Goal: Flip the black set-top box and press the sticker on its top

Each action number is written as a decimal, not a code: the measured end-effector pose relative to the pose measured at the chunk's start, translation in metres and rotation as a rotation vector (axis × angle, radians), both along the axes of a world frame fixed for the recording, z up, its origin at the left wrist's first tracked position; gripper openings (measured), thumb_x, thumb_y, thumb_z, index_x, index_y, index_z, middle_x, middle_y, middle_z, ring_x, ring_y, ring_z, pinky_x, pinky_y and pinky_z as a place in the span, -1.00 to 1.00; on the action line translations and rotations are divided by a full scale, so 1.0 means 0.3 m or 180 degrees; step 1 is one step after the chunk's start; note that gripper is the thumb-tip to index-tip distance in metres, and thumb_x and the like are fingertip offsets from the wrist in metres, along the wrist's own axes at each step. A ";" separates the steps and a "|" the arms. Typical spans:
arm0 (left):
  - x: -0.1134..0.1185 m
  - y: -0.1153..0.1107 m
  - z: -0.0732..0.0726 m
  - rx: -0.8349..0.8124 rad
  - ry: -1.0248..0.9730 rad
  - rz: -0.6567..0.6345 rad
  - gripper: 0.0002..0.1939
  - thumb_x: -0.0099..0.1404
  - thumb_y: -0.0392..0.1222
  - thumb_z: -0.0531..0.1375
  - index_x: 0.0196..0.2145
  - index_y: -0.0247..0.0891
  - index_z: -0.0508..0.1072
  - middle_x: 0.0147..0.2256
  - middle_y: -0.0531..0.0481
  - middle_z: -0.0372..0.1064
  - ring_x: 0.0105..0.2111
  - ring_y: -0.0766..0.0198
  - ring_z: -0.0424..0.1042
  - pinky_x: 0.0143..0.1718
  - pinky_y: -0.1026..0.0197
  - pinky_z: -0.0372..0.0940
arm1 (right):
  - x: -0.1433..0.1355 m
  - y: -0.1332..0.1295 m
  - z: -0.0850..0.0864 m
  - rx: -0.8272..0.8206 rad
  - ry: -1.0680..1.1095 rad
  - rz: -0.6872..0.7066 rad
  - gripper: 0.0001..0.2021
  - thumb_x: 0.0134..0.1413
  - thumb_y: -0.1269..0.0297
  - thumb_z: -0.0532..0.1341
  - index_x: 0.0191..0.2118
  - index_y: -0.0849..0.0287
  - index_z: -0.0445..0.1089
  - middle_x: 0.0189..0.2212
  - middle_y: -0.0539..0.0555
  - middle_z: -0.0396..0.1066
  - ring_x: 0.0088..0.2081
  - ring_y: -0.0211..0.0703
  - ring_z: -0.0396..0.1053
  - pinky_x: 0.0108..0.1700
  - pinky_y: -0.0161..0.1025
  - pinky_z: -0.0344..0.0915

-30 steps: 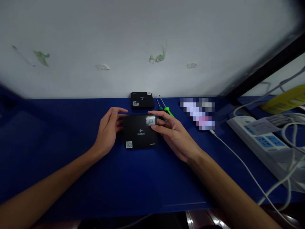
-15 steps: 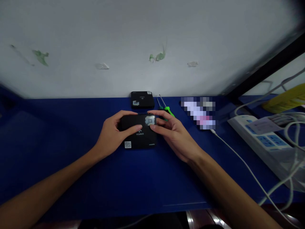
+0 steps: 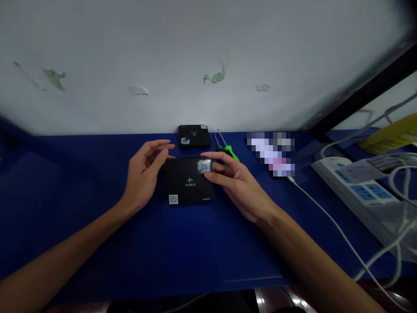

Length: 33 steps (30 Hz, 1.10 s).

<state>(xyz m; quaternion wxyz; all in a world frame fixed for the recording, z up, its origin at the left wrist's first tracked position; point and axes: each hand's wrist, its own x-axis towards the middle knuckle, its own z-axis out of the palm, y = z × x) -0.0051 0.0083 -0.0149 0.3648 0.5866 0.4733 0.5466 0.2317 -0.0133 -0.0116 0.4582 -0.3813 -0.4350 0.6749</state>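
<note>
A black set-top box [image 3: 189,191] lies on the blue tabletop, with a QR sticker at its near left corner, an HDMI mark at the near right and a torn silvery label at the far right. My right hand [image 3: 233,180] grips its right side, thumb on top by the label and index finger along the far edge. Off the box's left side, my left hand [image 3: 143,174] is raised with fingers apart and holds nothing. A fingertip of it is close to the far left corner; whether it touches I cannot tell.
Against the white wall [image 3: 169,52] lies a second black set-top box [image 3: 198,135]. Two screwdrivers, one bright green [image 3: 231,152] and one dark green, lie right of it. Farther right are a blurred-out phone [image 3: 272,154] on a white cable [image 3: 325,213] and a power strip [image 3: 358,191].
My left hand has let go of the near set-top box and moved left and up, baring its logo. My right hand stays on the box, which has barely shifted.
</note>
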 end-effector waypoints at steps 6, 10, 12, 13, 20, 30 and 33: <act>0.007 -0.011 -0.014 -0.0381 -0.0176 -0.0306 -0.50 0.64 0.22 0.11 0.21 -0.15 0.60 -0.02 -0.17 0.69 0.05 -0.02 0.63 -0.02 0.05 0.47 | 0.005 0.003 -0.001 0.0009 -0.0031 -0.0012 -0.61 0.17 0.30 0.51 0.09 -0.05 0.56 -0.21 0.01 0.59 -0.03 0.02 0.55 0.21 0.08 0.36; 0.002 -0.004 -0.016 -0.0350 -0.0143 0.0023 -0.42 0.54 0.08 0.31 0.40 -0.13 0.41 -0.10 -0.12 0.73 -0.05 -0.02 0.68 -0.01 -0.01 0.50 | 0.005 0.002 -0.002 -0.0031 -0.0001 -0.0003 -0.61 0.16 0.31 0.51 0.09 -0.04 0.55 -0.22 0.00 0.58 -0.03 0.00 0.55 0.19 0.05 0.37; 0.000 0.001 -0.014 -0.0312 -0.0035 0.0098 -0.60 0.54 0.11 0.30 0.16 -0.15 0.63 -0.15 -0.10 0.73 -0.09 -0.01 0.68 -0.02 0.00 0.51 | 0.005 0.001 -0.003 -0.0024 -0.0003 -0.0005 -0.61 0.16 0.31 0.51 0.09 -0.04 0.55 -0.23 -0.01 0.58 -0.03 0.00 0.55 0.19 0.05 0.37; -0.001 0.002 -0.012 -0.0300 0.0039 0.0118 -0.64 0.56 0.14 0.27 -0.01 -0.16 0.72 -0.19 -0.10 0.73 -0.14 0.00 0.68 -0.05 0.01 0.51 | 0.005 0.000 -0.003 -0.0014 -0.0003 -0.0004 -0.61 0.16 0.31 0.51 0.09 -0.04 0.55 -0.23 0.00 0.58 -0.03 0.00 0.54 0.19 0.05 0.37; 0.000 0.003 -0.005 -0.0243 -0.0146 -0.0027 -0.76 0.47 0.01 0.40 0.01 -0.10 0.71 -0.13 -0.07 0.72 -0.09 0.04 0.67 -0.06 0.07 0.52 | 0.007 0.001 -0.007 -0.0003 -0.0072 0.0012 -0.62 0.18 0.31 0.50 0.09 -0.06 0.56 -0.25 0.00 0.58 -0.06 0.03 0.55 0.15 0.08 0.39; 0.010 -0.020 0.005 -0.0538 0.0006 -0.0533 -0.66 0.54 0.13 0.27 -0.05 -0.11 0.74 -0.25 -0.06 0.62 -0.32 0.14 0.55 -0.34 0.17 0.42 | 0.004 0.003 -0.004 0.0012 -0.0086 -0.0080 -0.62 0.15 0.29 0.51 0.08 -0.06 0.56 -0.23 0.01 0.59 -0.02 0.05 0.55 0.21 0.12 0.37; 0.017 -0.029 0.008 -0.0455 0.0186 -0.0639 -0.72 0.46 0.08 0.37 -0.02 -0.11 0.71 -0.16 -0.06 0.67 -0.20 0.09 0.62 -0.20 0.14 0.49 | 0.007 0.003 -0.007 0.0023 -0.0069 -0.0096 -0.62 0.15 0.30 0.51 0.08 -0.06 0.56 -0.24 0.01 0.59 -0.01 0.06 0.55 0.22 0.12 0.37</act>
